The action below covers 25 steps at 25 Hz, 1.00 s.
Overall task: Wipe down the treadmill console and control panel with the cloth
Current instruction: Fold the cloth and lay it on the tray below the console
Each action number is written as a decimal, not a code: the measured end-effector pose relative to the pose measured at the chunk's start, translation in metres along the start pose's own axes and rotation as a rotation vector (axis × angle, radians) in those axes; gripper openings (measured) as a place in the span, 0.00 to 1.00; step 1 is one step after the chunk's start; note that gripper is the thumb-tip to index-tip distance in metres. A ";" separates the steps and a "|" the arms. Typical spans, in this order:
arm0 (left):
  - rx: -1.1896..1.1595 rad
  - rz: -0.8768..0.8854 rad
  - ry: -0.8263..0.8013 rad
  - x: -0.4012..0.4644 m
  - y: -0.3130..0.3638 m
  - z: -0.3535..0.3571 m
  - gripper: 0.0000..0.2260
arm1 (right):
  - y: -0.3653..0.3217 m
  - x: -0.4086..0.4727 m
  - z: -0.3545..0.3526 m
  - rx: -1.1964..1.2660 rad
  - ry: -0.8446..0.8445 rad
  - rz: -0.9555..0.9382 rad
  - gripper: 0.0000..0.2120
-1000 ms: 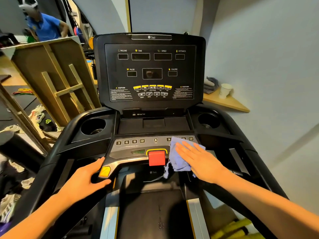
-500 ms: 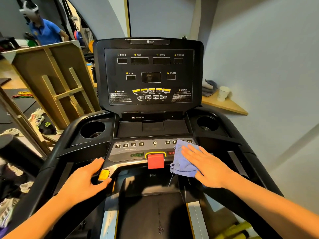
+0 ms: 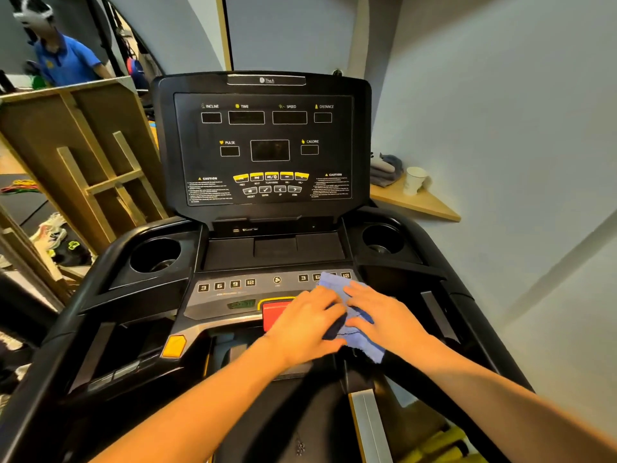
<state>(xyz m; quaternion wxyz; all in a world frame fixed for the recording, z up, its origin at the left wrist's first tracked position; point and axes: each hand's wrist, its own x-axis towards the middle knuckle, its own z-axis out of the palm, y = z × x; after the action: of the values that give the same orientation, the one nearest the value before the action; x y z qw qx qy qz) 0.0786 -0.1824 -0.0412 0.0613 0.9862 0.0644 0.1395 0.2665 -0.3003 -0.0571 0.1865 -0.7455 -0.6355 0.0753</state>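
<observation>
The black treadmill console [image 3: 263, 145] stands upright ahead, with dark display windows and yellow buttons. Below it lies the grey control panel [image 3: 227, 289] with numbered keys and a red stop button [image 3: 275, 312]. A blue cloth [image 3: 334, 285] lies on the panel's right half, over some of the right-hand number keys. My right hand [image 3: 380, 312] presses flat on the cloth. My left hand [image 3: 307, 325] lies beside it, its fingers on the cloth's left edge, covering part of the red button.
Cup holders sit at the left [image 3: 155, 255] and right [image 3: 382, 240] of the panel. A wooden frame [image 3: 83, 155] leans at the left. A corner shelf [image 3: 417, 202] holds a paper cup [image 3: 414, 180] and folded cloths. A person in blue [image 3: 63, 58] stands at far left.
My left hand has left the left handrail by the orange button and moved right onto the cloth beside my right hand. The cloth stays on the right side of the panel.
</observation>
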 end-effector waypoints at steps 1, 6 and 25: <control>0.028 0.006 0.004 0.005 0.001 0.007 0.21 | -0.001 -0.002 -0.004 -0.010 -0.023 -0.014 0.32; 0.124 -0.006 0.020 0.008 -0.006 0.024 0.23 | 0.012 -0.024 -0.015 -0.191 -0.189 -0.123 0.41; -0.464 -0.352 0.026 0.031 -0.075 -0.046 0.12 | -0.011 0.090 -0.093 0.063 -0.393 0.027 0.08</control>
<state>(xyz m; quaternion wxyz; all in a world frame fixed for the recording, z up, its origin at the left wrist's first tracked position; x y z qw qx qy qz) 0.0870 -0.0992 0.0004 0.3077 0.9176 0.2019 0.1501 0.3048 -0.2284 0.0434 0.0811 -0.7185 -0.6471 0.2419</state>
